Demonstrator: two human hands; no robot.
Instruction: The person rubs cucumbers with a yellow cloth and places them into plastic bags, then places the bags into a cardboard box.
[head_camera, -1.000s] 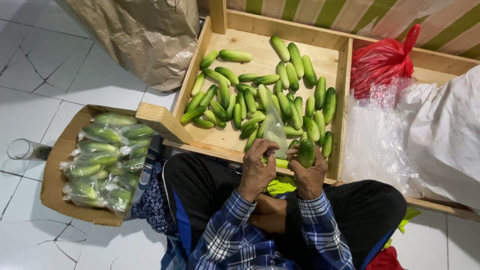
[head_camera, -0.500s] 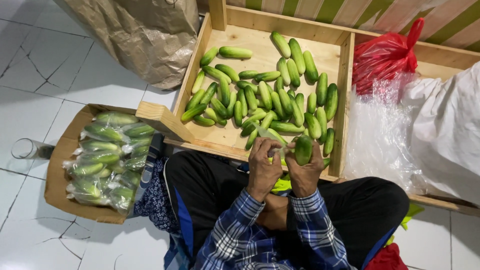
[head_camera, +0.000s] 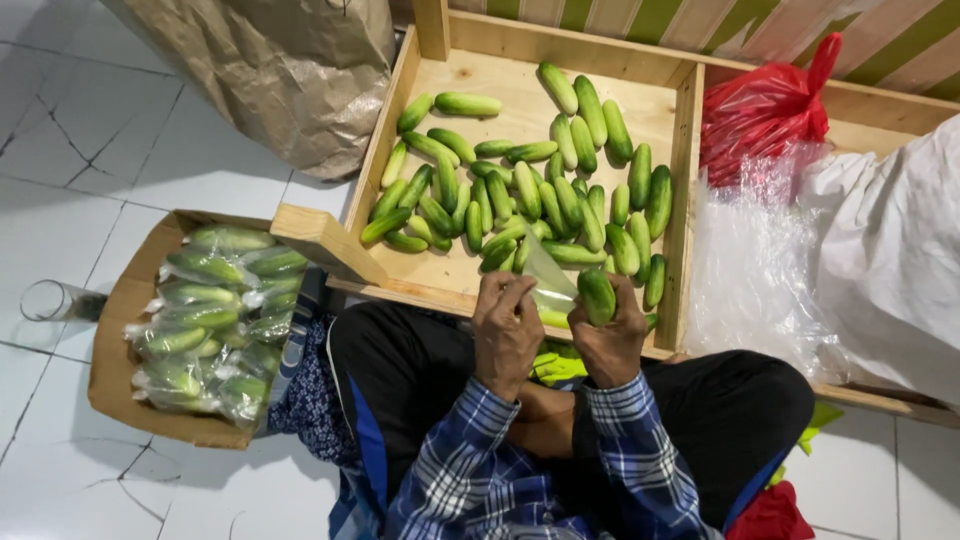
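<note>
Both grips are clenched: my right hand grasps a cucumber upright, while my left hand pinches the edge of a clear plastic bag just beside it. They sit over the near rim of the wooden crate, where loose cucumbers lie scattered. At my left, a cardboard box holds bagged cucumbers on the tiled floor.

Loose cucumbers heaped in wooden crate. Cardboard box at left, full of bagged cucumbers. Brown paper sack behind. Red plastic bag, clear plastic sheets at right.
</note>
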